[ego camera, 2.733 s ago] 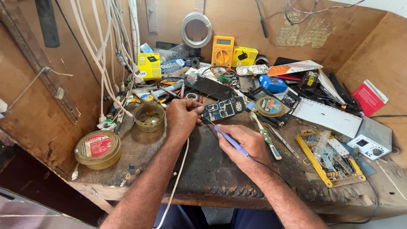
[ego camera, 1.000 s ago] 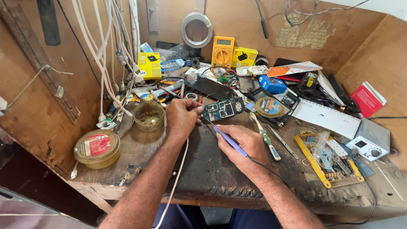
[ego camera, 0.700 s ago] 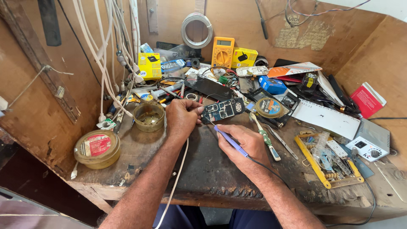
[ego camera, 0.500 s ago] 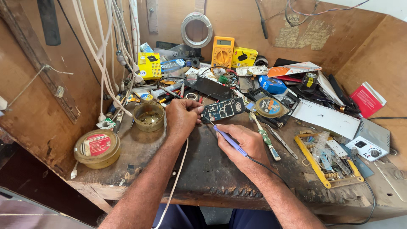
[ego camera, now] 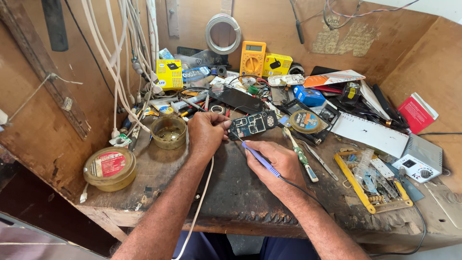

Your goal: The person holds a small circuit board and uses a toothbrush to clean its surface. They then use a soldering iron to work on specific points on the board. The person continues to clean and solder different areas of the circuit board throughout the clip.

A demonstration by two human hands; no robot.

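A dark phone circuit board (ego camera: pixel 253 124) lies on the worn wooden bench. My left hand (ego camera: pixel 206 135) pinches its left edge and holds it steady. My right hand (ego camera: pixel 276 162) grips a thin blue-handled soldering iron (ego camera: pixel 260 157) like a pen. Its tip points at the board's lower left edge, close to my left fingers. A black cord runs from the iron back along my right forearm. A white cable (ego camera: pixel 202 197) passes under my left wrist toward the bench's front edge.
An open tin of flux (ego camera: pixel 168 132) and a closed round tin (ego camera: pixel 110 167) sit to the left. Behind are a yellow multimeter (ego camera: pixel 252 58), small boxes, a tape roll (ego camera: pixel 305 121) and hanging white cables (ego camera: pixel 120 62). At right lie a screwdriver (ego camera: pixel 301 155), a yellow parts tray (ego camera: pixel 373 180) and a white station box (ego camera: pixel 418 159).
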